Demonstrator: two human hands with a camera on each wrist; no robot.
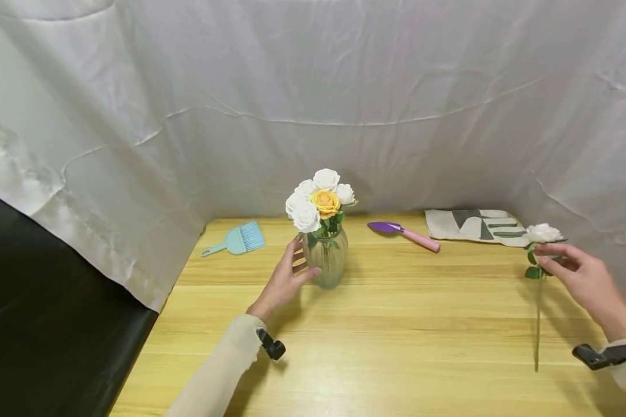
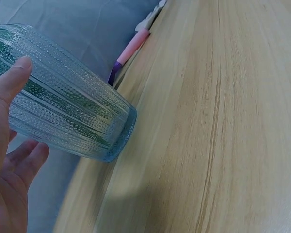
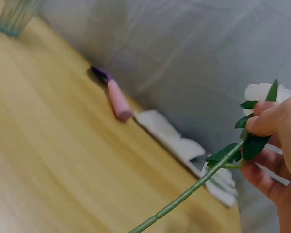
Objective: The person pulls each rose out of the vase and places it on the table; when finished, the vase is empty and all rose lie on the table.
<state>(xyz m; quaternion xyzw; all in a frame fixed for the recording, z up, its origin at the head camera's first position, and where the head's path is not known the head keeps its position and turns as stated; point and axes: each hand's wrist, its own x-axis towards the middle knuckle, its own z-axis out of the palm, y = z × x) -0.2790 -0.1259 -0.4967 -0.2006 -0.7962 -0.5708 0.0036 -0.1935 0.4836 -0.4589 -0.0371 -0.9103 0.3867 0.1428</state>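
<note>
A ribbed clear glass vase (image 1: 327, 263) stands upright on the wooden table, holding several white roses (image 1: 306, 216) and one yellow rose (image 1: 326, 203). My left hand (image 1: 283, 281) is around the vase's left side, thumb (image 2: 12, 80) across the front and some fingertips beyond its edge. Far to the right, my right hand (image 1: 584, 278) pinches a single white rose (image 1: 543, 233) by its stem just below the bloom. Its long green stem (image 3: 184, 194) hangs down, with leaves (image 1: 534, 272) by the fingers.
Left of the vase lies a light blue dustpan with brush (image 1: 242, 238). Behind, to the right, are a purple trowel with a pink handle (image 1: 419, 239) and a folded patterned cloth item (image 1: 464, 225). Grey curtain (image 1: 344, 87) hangs along the table's back and sides.
</note>
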